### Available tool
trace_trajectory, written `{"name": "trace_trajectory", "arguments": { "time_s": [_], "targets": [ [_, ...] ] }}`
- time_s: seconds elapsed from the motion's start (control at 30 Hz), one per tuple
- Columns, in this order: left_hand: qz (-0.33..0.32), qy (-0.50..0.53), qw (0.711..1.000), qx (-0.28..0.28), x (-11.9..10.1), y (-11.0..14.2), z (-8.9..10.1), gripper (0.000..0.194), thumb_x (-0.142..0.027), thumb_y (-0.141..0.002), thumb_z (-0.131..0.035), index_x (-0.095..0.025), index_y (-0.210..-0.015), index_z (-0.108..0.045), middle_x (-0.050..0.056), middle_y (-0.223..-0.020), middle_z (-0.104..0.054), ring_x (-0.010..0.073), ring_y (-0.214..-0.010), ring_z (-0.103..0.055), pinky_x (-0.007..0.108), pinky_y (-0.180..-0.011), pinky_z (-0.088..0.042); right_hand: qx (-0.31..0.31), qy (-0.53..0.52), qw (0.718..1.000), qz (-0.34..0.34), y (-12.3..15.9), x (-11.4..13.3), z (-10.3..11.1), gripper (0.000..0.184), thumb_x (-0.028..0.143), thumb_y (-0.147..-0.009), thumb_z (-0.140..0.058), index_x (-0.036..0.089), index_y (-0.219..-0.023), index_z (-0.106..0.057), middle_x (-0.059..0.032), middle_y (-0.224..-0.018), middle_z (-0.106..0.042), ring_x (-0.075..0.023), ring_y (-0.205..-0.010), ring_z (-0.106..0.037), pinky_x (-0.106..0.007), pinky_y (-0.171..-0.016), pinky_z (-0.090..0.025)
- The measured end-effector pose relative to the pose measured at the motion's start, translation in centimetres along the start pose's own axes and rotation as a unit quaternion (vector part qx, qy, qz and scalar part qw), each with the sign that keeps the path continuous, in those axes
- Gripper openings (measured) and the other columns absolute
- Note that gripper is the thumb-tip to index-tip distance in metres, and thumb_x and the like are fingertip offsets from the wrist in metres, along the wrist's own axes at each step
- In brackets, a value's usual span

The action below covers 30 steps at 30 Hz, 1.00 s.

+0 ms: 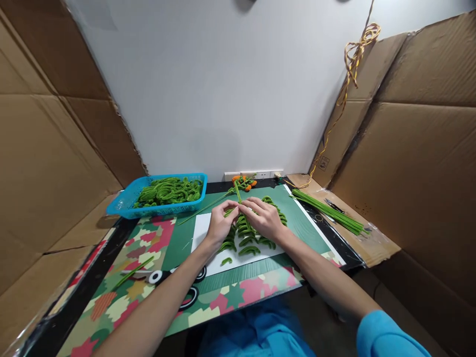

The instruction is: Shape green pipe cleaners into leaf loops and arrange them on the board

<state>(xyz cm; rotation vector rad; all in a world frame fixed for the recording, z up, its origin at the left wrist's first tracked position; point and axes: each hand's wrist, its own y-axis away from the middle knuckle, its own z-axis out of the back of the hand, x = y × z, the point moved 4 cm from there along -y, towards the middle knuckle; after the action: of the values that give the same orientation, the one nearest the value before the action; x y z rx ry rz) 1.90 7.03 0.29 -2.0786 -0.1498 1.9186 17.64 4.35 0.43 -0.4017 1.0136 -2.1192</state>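
Note:
My left hand and my right hand meet over the middle of the table, fingertips pinched together. Between them they grip a green pipe cleaner, whose free end points up toward the wall. Beneath my hands, bent green pipe cleaner pieces lie in rows on a white sheet. Just beyond my fingers rests a made-up sprig with orange tufts and a long green stem. My fingers hide part of the piece at the pinch.
A blue basket of looped green pipe cleaners stands back left. Black-handled scissors lie front left, partly under my left forearm. A bundle of straight green pipe cleaners is at the right. Cardboard walls flank the table; a socket strip runs along the back.

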Motion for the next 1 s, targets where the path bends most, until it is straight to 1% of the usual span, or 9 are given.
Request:
{"name": "trace_trajectory", "arguments": {
  "time_s": [0.17,0.27,0.37,0.43,0.5,0.67,0.77,0.9,1.0],
  "targets": [
    [0.028,0.046,0.998,0.025,0.5,0.4,-0.1,0.030,-0.042,-0.078,-0.083,-0.016,-0.082,-0.070,-0.003,-0.064,-0.057,0.0084,-0.051,-0.045,0.023,-0.050,-0.035,-0.075,-0.096,0.993,-0.009,0.4,0.0,0.5,0.035,0.009,-0.104,-0.054,0.023,-0.128,-0.074,-0.0089,-0.117,-0.081,-0.0216,-0.117,-0.075,-0.039,-0.103,-0.063],
    [0.039,0.064,0.997,0.028,0.7,0.6,-0.1,0.031,-0.042,-0.077,-0.085,-0.016,-0.083,-0.070,-0.003,-0.063,-0.057,0.0084,-0.049,-0.046,0.023,-0.049,-0.034,-0.087,-0.119,0.989,0.005,0.2,0.1,0.9,0.036,0.008,-0.100,-0.056,0.022,-0.129,-0.073,-0.0096,-0.116,-0.082,-0.0215,-0.115,-0.076,-0.038,-0.100,-0.065],
    [0.044,0.070,0.996,0.028,0.7,0.8,0.1,0.032,-0.042,-0.076,-0.087,-0.016,-0.085,-0.071,-0.003,-0.062,-0.059,0.0086,-0.048,-0.046,0.023,-0.048,-0.033,-0.091,-0.101,0.990,0.044,-0.3,0.2,1.3,0.038,0.008,-0.097,-0.060,0.018,-0.132,-0.071,-0.0129,-0.119,-0.081,-0.0255,-0.119,-0.076,-0.041,-0.099,-0.066],
    [0.044,0.067,0.996,0.029,0.5,0.9,0.4,0.031,-0.042,-0.076,-0.087,-0.015,-0.084,-0.071,-0.002,-0.064,-0.061,0.0087,-0.048,-0.047,0.023,-0.048,-0.034,-0.093,-0.047,0.990,0.098,-0.5,0.4,1.5,0.037,0.008,-0.096,-0.063,0.017,-0.130,-0.070,-0.0161,-0.124,-0.080,-0.0290,-0.121,-0.075,-0.043,-0.097,-0.067],
    [0.040,0.061,0.997,0.027,0.3,1.0,0.6,0.033,-0.044,-0.077,-0.086,-0.015,-0.082,-0.071,-0.002,-0.062,-0.059,0.0089,-0.049,-0.047,0.023,-0.048,-0.035,-0.104,-0.023,0.987,0.118,-0.7,0.3,1.6,0.036,0.007,-0.095,-0.063,0.017,-0.129,-0.070,-0.0168,-0.127,-0.079,-0.0295,-0.119,-0.076,-0.042,-0.095,-0.068],
    [0.044,0.056,0.997,0.024,0.1,1.0,0.9,0.038,-0.049,-0.076,-0.087,-0.015,-0.083,-0.070,-0.004,-0.060,-0.058,0.0085,-0.046,-0.046,0.022,-0.047,-0.036,-0.125,-0.007,0.988,0.092,-1.0,0.4,1.4,0.040,0.013,-0.096,-0.067,0.017,-0.136,-0.068,-0.0135,-0.118,-0.082,-0.0268,-0.107,-0.080,-0.039,-0.094,-0.069],
    [0.047,0.067,0.996,0.027,0.2,1.0,0.8,0.038,-0.048,-0.077,-0.087,-0.015,-0.085,-0.070,-0.003,-0.062,-0.059,0.0082,-0.047,-0.046,0.022,-0.047,-0.037,-0.117,-0.027,0.989,0.092,-1.0,0.8,1.2,0.042,0.011,-0.096,-0.064,0.017,-0.137,-0.068,-0.0129,-0.119,-0.082,-0.0264,-0.110,-0.080,-0.038,-0.096,-0.068],
    [0.062,0.088,0.993,0.054,0.3,1.1,0.5,0.037,-0.043,-0.070,-0.092,-0.014,-0.080,-0.071,-0.001,-0.064,-0.061,0.0086,-0.050,-0.048,0.023,-0.048,-0.039,-0.118,-0.057,0.987,0.096,-0.3,1.2,1.2,0.048,0.004,-0.093,-0.058,0.014,-0.139,-0.067,-0.0139,-0.116,-0.082,-0.0267,-0.115,-0.079,-0.039,-0.097,-0.068],
    [0.078,0.111,0.988,0.074,0.3,1.3,0.0,0.035,-0.041,-0.071,-0.091,-0.013,-0.080,-0.073,0.000,-0.063,-0.062,0.0096,-0.051,-0.050,0.023,-0.049,-0.039,-0.123,-0.083,0.986,0.082,0.4,1.1,1.4,0.049,0.003,-0.093,-0.059,0.013,-0.139,-0.068,-0.0148,-0.116,-0.082,-0.0271,-0.116,-0.078,-0.040,-0.098,-0.068]
  ]
}}
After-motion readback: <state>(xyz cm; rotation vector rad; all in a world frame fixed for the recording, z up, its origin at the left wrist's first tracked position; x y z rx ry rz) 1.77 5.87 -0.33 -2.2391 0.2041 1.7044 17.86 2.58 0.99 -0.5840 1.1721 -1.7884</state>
